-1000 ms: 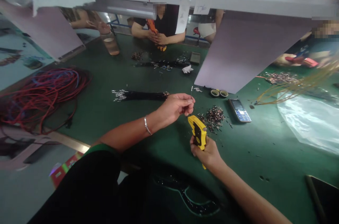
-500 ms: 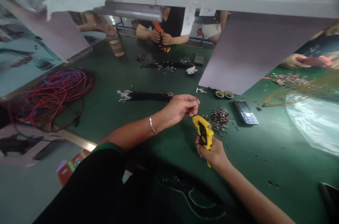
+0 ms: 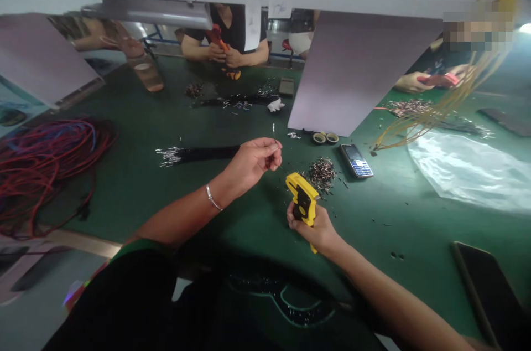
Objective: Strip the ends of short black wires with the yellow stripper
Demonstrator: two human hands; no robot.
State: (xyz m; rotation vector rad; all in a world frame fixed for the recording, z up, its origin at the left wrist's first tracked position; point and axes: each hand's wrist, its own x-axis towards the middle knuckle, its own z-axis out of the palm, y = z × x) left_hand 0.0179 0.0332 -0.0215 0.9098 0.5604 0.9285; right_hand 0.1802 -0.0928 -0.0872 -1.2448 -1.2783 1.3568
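Between the thumb and fingers of my left hand (image 3: 258,158) is a thin wire (image 3: 274,130), its bright tip standing up above the pinch and its other end poking out below. My right hand (image 3: 316,227) is wrapped round the handles of a yellow and black wire stripper (image 3: 302,196). The tool's head points up and left, just below my left hand and apart from the wire. Behind my left wrist lies a bundle of black wires (image 3: 199,154) with silvery ends. A heap of small dark cut bits (image 3: 322,174) sits just beyond the stripper.
Two tape rolls (image 3: 325,138) and a keypad phone (image 3: 355,161) lie beyond the heap. A white divider (image 3: 327,74) stands behind them. Red cables (image 3: 45,157) are coiled at left; a clear plastic bag (image 3: 468,168) and a dark smartphone (image 3: 485,284) lie at right. Co-workers sit across the table.
The view has swung right. My left hand has risen away from the stripper's head, and the wire with its bright tip now shows upright. The right hand keeps its grip on the stripper.
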